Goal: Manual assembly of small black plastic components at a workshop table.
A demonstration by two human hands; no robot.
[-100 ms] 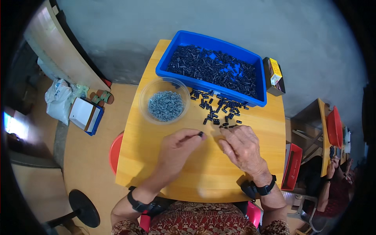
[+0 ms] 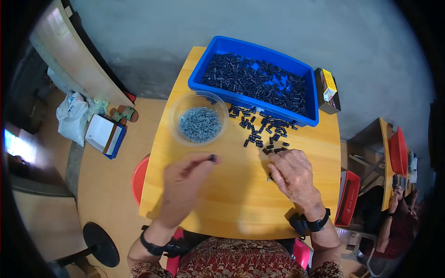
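The left hand (image 2: 185,178) reached up over the yellow wooden bench (image 2: 232,204), its fingers pinched shut on a small black cylindrical part (image 2: 212,158), at five o'clock of the clear round bowl (image 2: 198,118) of grey screws. The right hand (image 2: 293,173) lay palm-down, fingers curled; whether they gripped anything I could not tell. Loose black parts (image 2: 264,127) lay scattered at its twelve o'clock, beside the blue plastic bin (image 2: 259,109).

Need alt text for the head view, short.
A person's left hand pinches a small black part above a yellow table; the right hand rests beside loose black parts. Behind: a clear bowl of grey screws and a blue bin.
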